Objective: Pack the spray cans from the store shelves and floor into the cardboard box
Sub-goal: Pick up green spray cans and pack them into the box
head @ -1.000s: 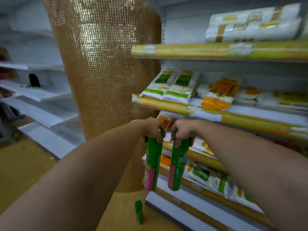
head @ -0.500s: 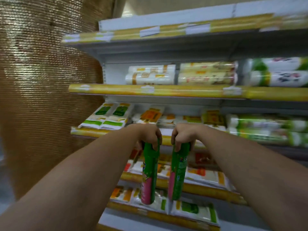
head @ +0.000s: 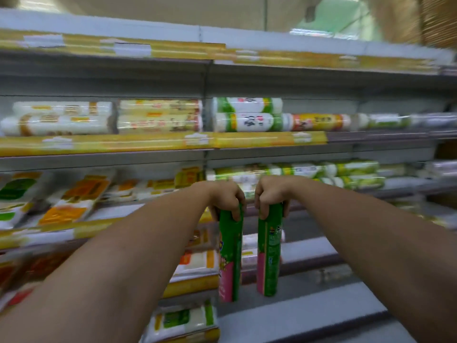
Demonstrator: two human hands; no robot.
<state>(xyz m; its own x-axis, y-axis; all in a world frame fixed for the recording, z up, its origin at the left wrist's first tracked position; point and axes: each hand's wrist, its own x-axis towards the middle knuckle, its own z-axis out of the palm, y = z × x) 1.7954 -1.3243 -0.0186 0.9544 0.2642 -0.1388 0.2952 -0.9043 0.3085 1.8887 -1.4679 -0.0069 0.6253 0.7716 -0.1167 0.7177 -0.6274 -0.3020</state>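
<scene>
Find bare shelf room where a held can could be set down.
Bare: the two grey shelf boards low on the right, behind and below the can in the right hand. Crowded: packets fill the left shelves, rolls the upper ones.

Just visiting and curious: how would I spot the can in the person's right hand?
In front of the store shelves, two tall green-and-pink cans hang side by side. Yours is the right can, gripped by the right hand; unlike the left can, it shows pale lettering near its top.
</scene>
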